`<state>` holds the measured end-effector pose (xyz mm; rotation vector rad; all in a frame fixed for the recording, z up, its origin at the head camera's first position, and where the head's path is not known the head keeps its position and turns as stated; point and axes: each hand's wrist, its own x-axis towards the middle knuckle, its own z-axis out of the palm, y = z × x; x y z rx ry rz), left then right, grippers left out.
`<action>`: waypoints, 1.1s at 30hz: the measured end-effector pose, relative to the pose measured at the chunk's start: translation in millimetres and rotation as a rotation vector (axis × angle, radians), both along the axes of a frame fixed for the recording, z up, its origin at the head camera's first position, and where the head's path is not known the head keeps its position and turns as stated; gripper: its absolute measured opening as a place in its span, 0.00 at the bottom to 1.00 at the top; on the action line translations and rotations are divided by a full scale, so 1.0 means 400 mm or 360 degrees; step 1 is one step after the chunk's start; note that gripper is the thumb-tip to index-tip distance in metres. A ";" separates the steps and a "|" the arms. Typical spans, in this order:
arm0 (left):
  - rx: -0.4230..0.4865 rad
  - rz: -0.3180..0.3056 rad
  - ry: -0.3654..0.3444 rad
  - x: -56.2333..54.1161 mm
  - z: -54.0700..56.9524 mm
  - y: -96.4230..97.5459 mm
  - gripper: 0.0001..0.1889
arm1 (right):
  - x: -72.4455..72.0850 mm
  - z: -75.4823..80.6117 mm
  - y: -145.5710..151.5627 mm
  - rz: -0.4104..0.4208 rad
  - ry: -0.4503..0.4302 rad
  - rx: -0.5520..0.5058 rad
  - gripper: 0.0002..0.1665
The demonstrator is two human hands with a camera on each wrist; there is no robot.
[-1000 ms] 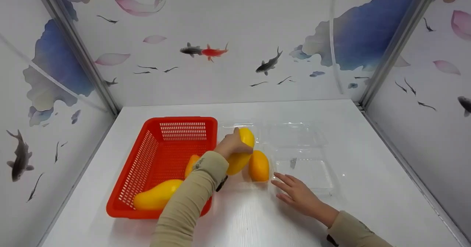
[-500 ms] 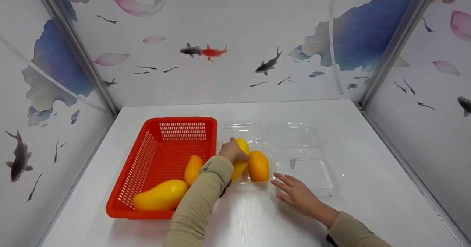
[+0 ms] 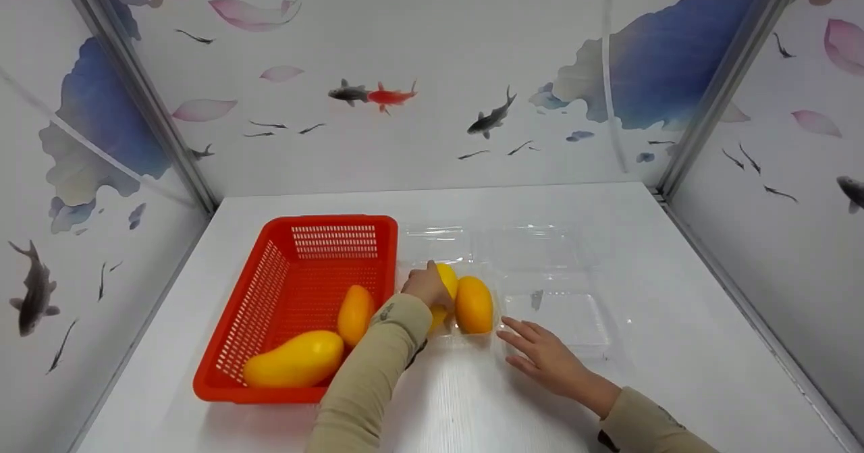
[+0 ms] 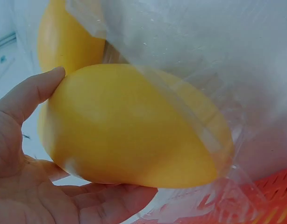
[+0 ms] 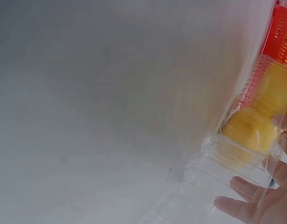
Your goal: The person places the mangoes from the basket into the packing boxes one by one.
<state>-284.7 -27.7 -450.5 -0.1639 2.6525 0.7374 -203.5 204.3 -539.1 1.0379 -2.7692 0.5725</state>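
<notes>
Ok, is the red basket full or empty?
Neither: the red basket holds two visible yellow fruits, with bare bottom behind them; the left sleeve hides one corner.

Dull haze softens both wrist views.

white table point(image 3: 445, 406), red basket point(image 3: 334, 242), clear containers point(image 3: 567, 318)

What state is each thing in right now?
Left hand: gripping held fruit
Held fruit: gripped, at left box
Right hand: fingers spread, holding nothing
Left box: open
Loose fruit: lying in left box
Right box: open
Basket: upright
Basket's yellow fruit: lying inside
Basket's orange fruit: lying inside
</notes>
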 end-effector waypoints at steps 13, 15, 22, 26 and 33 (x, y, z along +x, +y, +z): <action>0.0017 0.0012 0.0042 0.003 -0.024 -0.007 0.52 | 0.001 0.012 -0.005 -0.0021 -0.0053 0.0039 0.27; 0.0026 0.0017 0.0037 0.005 -0.023 -0.007 0.52 | 0.002 0.012 -0.004 -0.0027 -0.0073 0.0039 0.27; 0.0056 0.0019 0.0036 0.015 -0.022 -0.007 0.53 | 0.005 0.015 -0.002 -0.0033 -0.0096 0.0031 0.27; 0.0036 -0.0009 0.0067 0.025 -0.018 -0.003 0.53 | 0.005 0.011 0.005 -0.0015 -0.0059 0.0005 0.26; 0.0013 -0.0021 0.0067 0.030 -0.044 0.011 0.52 | 0.010 0.007 0.030 0.0016 -0.0125 -0.0018 0.26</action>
